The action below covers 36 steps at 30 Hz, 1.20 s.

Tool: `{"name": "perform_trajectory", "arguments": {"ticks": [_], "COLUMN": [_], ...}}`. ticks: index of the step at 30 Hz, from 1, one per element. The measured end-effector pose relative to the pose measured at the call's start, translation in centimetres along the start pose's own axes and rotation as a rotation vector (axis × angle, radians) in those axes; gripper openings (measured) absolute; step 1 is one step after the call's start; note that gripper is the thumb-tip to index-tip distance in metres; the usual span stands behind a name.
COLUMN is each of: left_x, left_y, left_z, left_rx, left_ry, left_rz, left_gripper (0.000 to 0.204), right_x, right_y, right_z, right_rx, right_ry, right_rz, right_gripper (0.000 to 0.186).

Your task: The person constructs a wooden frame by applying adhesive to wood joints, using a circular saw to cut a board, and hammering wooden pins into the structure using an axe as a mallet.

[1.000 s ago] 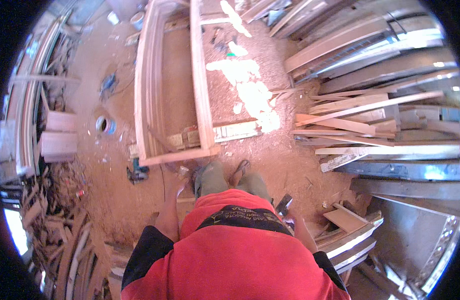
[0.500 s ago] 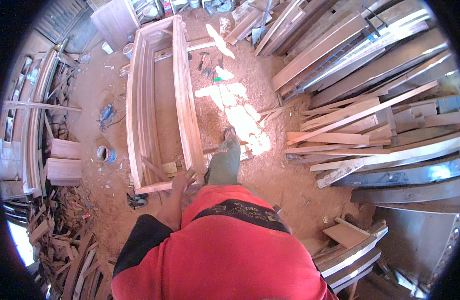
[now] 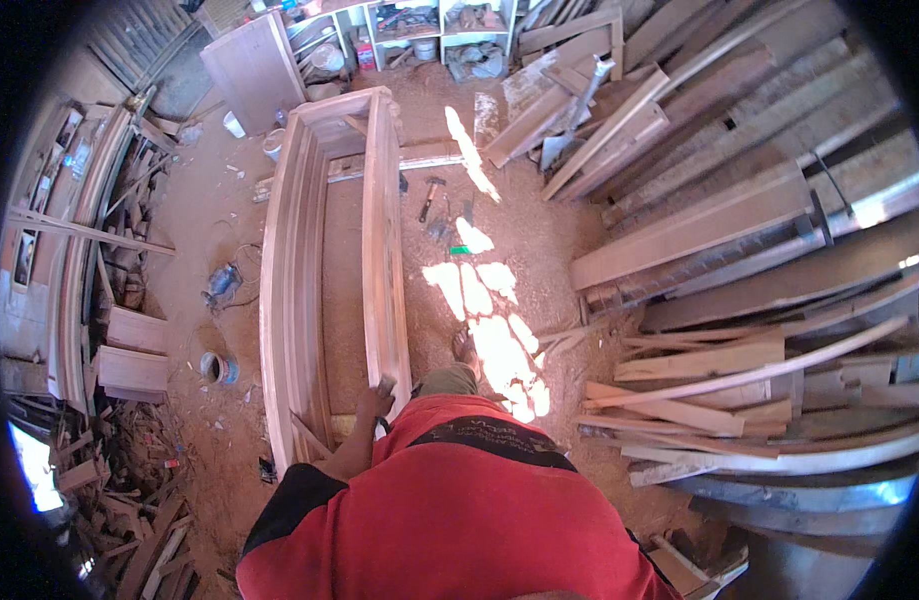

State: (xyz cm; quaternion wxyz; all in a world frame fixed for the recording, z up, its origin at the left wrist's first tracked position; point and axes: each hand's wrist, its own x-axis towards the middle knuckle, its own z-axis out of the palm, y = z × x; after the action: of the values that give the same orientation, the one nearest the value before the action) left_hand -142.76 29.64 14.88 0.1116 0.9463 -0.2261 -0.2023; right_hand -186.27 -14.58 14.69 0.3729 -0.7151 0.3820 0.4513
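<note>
My left hand (image 3: 377, 398), closed on a small greyish-brown block (image 3: 386, 384), is against the near part of the right rail (image 3: 384, 300) of a long pale wooden frame (image 3: 279, 240) lying on the floor. A short slanted wooden piece (image 3: 309, 436) sits inside its near end. My torso in a red shirt covers part of that end. My right hand is hidden behind my body. One foot (image 3: 464, 348) stands on the sawdust just right of the frame.
Stacked boards (image 3: 694, 230) crowd the right; scrap wood (image 3: 129, 530) and planks (image 3: 69, 260) line the left. A bucket (image 3: 217, 368), blue power tool (image 3: 222, 285) and hammer (image 3: 431, 198) lie around the frame. Shelves (image 3: 439, 30) and a leaning panel (image 3: 249, 70) stand at the back.
I have stepped forward along the frame's right side. My left hand has risen from beside my leg to the rail. The dark tool seen in my right hand earlier is out of sight.
</note>
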Motion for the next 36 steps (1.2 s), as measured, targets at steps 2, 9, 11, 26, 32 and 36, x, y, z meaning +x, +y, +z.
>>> {"name": "perform_trajectory", "arguments": {"ticks": [2, 9, 11, 26, 32, 36], "left_x": [6.8, 24.5, 26.0, 47.0, 65.8, 76.9], "left_y": [0.2, 14.2, 12.5, 14.1, 20.5, 22.5], "left_z": [-4.7, -21.2, -24.3, -20.4, -33.0, -43.7], "left_rx": [-0.012, -0.299, -0.352, -0.312, -0.427, -0.284], "left_ry": [0.1, 0.095, 0.267, 0.003, 0.043, 0.033], "left_rz": [-0.034, -0.228, -0.218, -0.577, -0.557, -0.386], "left_gripper": [0.052, 0.038, 0.036, 0.052, 0.047, 0.045], "right_x": [4.1, 12.2, 12.9, 30.1, 30.8, 30.4], "right_y": [-3.0, -12.8, -21.4, -42.0, -58.9, -70.1], "right_z": [-3.5, -22.0, -26.3, -62.5, -82.1, -88.6], "right_rx": [-0.073, -0.208, -0.167, -0.219, -0.076, 0.349], "right_ry": [0.019, 0.249, 0.266, -0.12, -0.033, 0.073], "right_rz": [-0.055, -0.045, -0.11, -0.022, 0.033, -0.261], "right_gripper": [0.046, 0.052, 0.053, 0.02, 0.017, 0.025]}}
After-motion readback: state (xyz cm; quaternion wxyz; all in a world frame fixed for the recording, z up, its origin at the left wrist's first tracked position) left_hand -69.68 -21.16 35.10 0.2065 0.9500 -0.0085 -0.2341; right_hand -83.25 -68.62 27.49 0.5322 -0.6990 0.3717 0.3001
